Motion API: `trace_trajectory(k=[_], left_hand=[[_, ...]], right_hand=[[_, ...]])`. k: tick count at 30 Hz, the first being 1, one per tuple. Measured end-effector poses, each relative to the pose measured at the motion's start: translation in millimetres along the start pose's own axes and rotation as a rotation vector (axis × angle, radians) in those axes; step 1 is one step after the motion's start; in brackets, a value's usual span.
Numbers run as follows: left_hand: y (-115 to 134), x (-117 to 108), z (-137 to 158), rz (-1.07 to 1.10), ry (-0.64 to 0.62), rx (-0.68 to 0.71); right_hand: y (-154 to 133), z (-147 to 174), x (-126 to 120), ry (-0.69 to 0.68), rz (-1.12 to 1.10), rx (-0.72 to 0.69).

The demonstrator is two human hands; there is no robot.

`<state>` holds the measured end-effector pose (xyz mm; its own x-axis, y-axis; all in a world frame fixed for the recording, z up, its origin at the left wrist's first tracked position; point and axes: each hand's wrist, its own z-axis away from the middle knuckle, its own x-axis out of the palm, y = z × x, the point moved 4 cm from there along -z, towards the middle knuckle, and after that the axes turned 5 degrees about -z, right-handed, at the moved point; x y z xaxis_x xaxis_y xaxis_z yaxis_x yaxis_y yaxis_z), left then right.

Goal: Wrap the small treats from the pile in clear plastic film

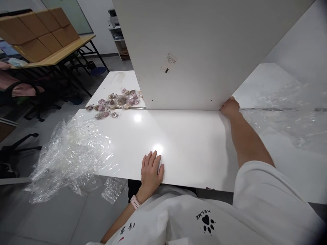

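Note:
My left hand (151, 173) lies flat near the front edge of the white table (184, 143), fingers stretched out and holding nothing. A pale band circles that wrist. Toward the back right, my right hand (230, 106) is closed at the lower right corner of a large white panel (194, 54). Some of its fingertips are hidden by the panel. The panel stands upright across the tabletop, with a small printed label (172, 58) and a few dark holes on its face.
Small wrapped packets (120, 101) are piled left of the panel. Crumpled clear plastic wrap (74, 153) hangs over the table's left end; more plastic film (288, 109) lies at right. Cardboard boxes (41, 32) stand on a wooden desk (60, 56), with an office chair (21, 88) beside it.

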<state>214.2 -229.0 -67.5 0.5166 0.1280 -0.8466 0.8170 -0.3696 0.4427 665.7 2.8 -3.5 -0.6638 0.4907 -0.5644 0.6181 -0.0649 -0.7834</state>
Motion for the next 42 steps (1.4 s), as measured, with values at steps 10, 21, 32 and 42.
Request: trace_trajectory(k=[10, 21, 32, 42], left_hand=[[-0.9, 1.1, 0.3, 0.097, -0.008, -0.032], [13.3, -27.7, -33.2, 1.535, -0.381, -0.577], [-1.1, -22.1, -27.4, 1.916, -0.520, -0.546], [-1.9, -8.8, -28.5, 1.804, -0.620, -0.833]], right_hand=[[47.1, 192.0, -85.8, 0.345, 0.384, 0.278], [-155.2, 355.8, 61.8, -0.395, -0.571, -0.072], [-109.5, 335.7, 51.8, -0.325, -1.033, 0.444], [-110.6, 350.5, 35.9, -0.526, -0.514, 0.028]])
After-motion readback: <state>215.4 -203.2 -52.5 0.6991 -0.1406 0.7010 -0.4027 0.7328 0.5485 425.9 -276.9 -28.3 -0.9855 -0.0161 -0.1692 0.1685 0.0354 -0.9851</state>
